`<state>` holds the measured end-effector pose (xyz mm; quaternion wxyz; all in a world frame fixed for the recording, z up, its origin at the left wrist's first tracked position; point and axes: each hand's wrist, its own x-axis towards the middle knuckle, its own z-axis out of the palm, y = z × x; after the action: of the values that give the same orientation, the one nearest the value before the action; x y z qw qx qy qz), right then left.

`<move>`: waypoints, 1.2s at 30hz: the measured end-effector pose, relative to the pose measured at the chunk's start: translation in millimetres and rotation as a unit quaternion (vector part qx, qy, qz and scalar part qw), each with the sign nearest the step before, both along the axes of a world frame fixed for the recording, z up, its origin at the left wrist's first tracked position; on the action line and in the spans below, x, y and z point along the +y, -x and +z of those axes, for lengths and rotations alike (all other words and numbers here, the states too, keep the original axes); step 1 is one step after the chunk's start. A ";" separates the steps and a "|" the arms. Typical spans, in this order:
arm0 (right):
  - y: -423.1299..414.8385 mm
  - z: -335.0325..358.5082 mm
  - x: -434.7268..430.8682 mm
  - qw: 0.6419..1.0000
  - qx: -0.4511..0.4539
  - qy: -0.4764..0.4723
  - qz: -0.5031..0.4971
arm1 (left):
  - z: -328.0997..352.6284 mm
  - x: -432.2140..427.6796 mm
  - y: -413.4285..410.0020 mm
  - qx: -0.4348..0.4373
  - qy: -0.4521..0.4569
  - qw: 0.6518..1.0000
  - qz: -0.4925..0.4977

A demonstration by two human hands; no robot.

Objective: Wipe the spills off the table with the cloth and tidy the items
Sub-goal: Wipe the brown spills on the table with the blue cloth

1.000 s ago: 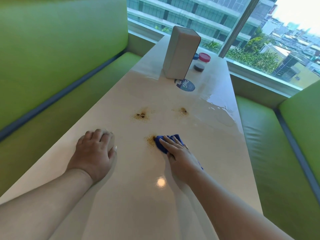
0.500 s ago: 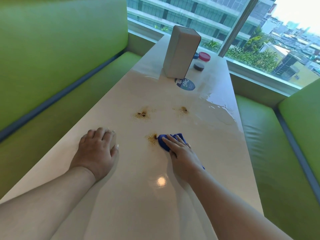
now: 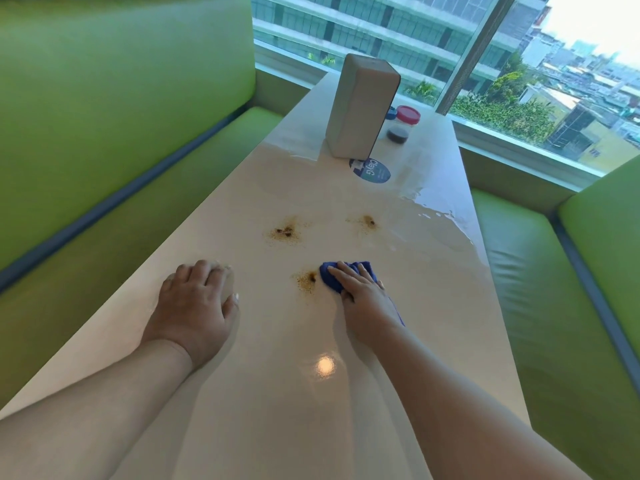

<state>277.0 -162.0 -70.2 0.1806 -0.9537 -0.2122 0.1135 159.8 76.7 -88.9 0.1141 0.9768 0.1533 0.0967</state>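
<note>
Since 1.0 s ago: right hand (image 3: 367,299) and the blue cloth (image 3: 330,281) under it have edged slightly forward and rightward; left hand (image 3: 194,303) unchanged. Right hand is not clenched: its fingers lie extended over the bunched cloth and press it to the white table (image 3: 277,410), the cloth's left edge touching the nearest spill (image 3: 306,281), while the left hand lies palm-down on the table left of that spill, holding nothing. Further up, well apart from the cloth: far-left spill (image 3: 285,232), far-right spill (image 3: 367,221), wet patch (image 3: 443,216) by the right edge, round blue sticker (image 3: 375,173), upright white box (image 3: 360,105), red-lidded jar (image 3: 403,124) just behind it.
</note>
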 end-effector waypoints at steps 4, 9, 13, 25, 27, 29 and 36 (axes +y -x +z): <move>-13.5 2.5 28.4 0.999 0.012 0.042 0.021 | 0.5 -0.1 -0.9 -0.001 0.001 1.000 0.002; 6.7 5.2 16.0 0.996 -0.006 0.009 0.087 | 0.7 -1.3 -0.8 -0.004 0.000 1.000 0.000; -8.5 9.1 19.3 0.999 0.000 0.013 0.048 | 1.0 -1.1 -1.2 0.000 -0.001 1.000 0.002; 3.2 5.2 17.9 0.997 -0.003 -0.008 0.075 | 0.7 -0.5 -1.2 -0.004 0.001 1.000 0.000; -3.7 4.2 29.2 0.999 0.000 0.005 0.048 | -0.1 0.8 -1.1 -0.001 0.001 1.000 0.003; -6.6 3.2 44.2 0.999 0.007 0.020 0.032 | -0.2 1.0 -0.9 0.001 0.004 1.000 0.003; 18.9 2.2 27.3 0.992 0.018 -0.011 0.126 | -0.4 0.0 -0.4 -0.006 0.008 1.000 -0.001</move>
<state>258.0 -134.6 -68.0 0.1791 -0.9150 -0.3289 0.1499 160.2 76.8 -89.2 0.1225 0.9754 0.1527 0.1011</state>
